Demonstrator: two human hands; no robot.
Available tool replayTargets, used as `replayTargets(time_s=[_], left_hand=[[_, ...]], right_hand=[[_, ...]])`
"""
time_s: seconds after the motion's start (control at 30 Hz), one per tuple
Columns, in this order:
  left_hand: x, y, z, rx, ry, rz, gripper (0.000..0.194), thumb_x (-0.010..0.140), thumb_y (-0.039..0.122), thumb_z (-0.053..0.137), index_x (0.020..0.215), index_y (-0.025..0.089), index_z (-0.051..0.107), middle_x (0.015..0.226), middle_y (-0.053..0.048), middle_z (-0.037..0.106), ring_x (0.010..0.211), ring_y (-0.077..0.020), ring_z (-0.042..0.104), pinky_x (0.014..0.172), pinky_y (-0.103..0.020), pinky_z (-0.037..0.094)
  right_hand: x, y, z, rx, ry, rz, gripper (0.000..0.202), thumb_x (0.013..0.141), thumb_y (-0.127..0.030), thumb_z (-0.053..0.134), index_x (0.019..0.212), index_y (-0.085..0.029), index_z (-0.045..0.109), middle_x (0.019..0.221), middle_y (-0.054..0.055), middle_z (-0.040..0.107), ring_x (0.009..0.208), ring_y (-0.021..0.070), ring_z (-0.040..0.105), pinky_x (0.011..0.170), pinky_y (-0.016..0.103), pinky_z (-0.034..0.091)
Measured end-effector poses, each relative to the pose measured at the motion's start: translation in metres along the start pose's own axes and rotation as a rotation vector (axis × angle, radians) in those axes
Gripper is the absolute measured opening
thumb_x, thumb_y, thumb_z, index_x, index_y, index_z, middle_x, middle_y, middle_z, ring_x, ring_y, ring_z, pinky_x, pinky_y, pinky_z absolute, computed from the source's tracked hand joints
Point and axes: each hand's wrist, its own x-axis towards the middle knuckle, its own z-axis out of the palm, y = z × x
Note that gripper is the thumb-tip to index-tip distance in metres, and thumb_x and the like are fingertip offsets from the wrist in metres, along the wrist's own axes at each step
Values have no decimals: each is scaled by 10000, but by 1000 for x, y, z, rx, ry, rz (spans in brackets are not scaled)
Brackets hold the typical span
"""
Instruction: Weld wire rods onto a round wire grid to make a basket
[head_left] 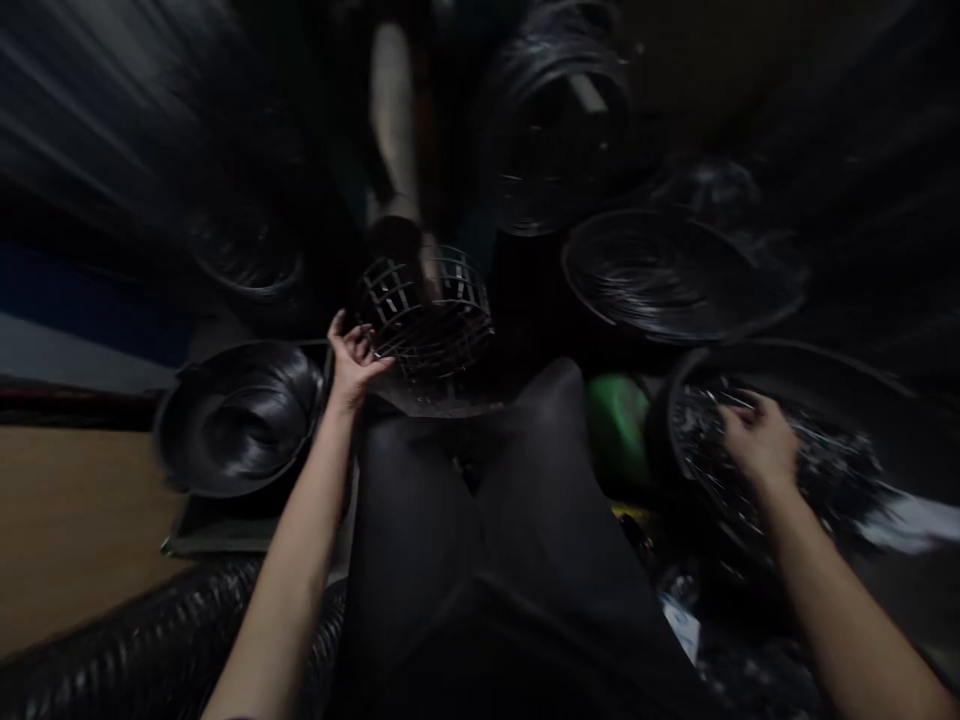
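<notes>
A round wire basket point(427, 320) of dark metal strips sits ahead of my knees, with an upright post coming down into it. My left hand point(354, 362) is at the basket's left side, fingers apart and thumb stretched toward its bars; whether it touches them is hard to make out. On the right, my right hand point(761, 440) is closed in a pinch over a wide black basin point(825, 370). A thin, shiny metal piece point(739, 399) shows at its fingertips. Many small dark metal pieces point(840, 455) fill the basin below it.
A black tub with coiled wire point(244, 425) stands at left. Another round tray with wire coils point(645, 270) lies behind the basin, and a large wire coil point(555, 130) stands farther back. Beside my right knee is a green rounded object point(616, 425). A ribbed dark roll point(150, 620) lies lower left.
</notes>
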Motion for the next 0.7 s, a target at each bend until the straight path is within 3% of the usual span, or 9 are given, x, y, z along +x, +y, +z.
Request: replayTargets(time_s=[0.03,0.13,0.23,0.33,0.47,0.53,0.6,0.63,0.7], left_hand=[[-5,2,-2,18,18,15,1339,393,837,764,1438,415,42,1340,-103,452,1368,-298,476,1050,-472,469],[-24,10,-12,104,5,79,1220,523,834,713,1441,403,36,1333,-104,454,1338,-254,509,1045,-426,470],[-44,22,-21,199,-4,169,1155,580,782,734,1429,375,65,1320,-97,457,1305,-221,530,1031,-369,484],[-58,39,-23,224,-15,273,1121,582,729,774,1416,343,132,1336,-105,451,1302,-233,516,1073,-390,461],[-67,70,-11,351,-88,402,965,582,571,851,1367,279,372,1333,-121,468,1289,-294,481,1117,-480,412],[-69,85,-2,475,-124,427,875,575,481,878,1326,277,479,1318,-113,469,1283,-318,455,1118,-512,395],[-70,95,6,559,-169,439,788,581,433,884,1283,289,556,1330,-106,446,1280,-333,433,1117,-535,382],[-70,98,9,582,-191,445,755,585,424,884,1266,296,581,1338,-104,433,1279,-339,425,1114,-545,378],[-69,101,14,604,-227,463,722,597,419,878,1254,305,603,1349,-104,412,1282,-345,410,1109,-560,374]], right_hand=[[-4,-13,0,84,169,106,456,847,-750,442,989,-400,697,745,145,670,807,374,688,670,546,476],[-27,-67,14,364,258,275,251,757,-667,670,884,-450,677,969,97,711,988,354,676,832,562,518],[-53,-116,50,499,102,278,258,741,-608,709,845,-383,640,917,96,717,900,328,688,841,543,534],[-65,-144,79,514,-148,242,378,693,-641,703,803,-291,611,811,74,706,790,301,692,784,519,556],[-51,-189,67,561,-298,134,394,716,-572,720,969,-277,649,761,20,688,715,224,674,706,400,570],[-35,-225,53,558,-492,10,371,756,-524,718,1020,-265,692,803,24,712,750,205,682,714,351,564],[-17,-259,47,511,-729,-125,298,797,-487,696,950,-235,740,849,32,741,805,201,698,742,322,556],[-9,-272,48,468,-767,-186,267,819,-461,680,922,-225,753,859,30,751,814,197,703,747,310,551],[4,-288,57,315,-688,-333,230,869,-402,639,915,-216,765,876,25,764,810,185,709,749,290,538]])
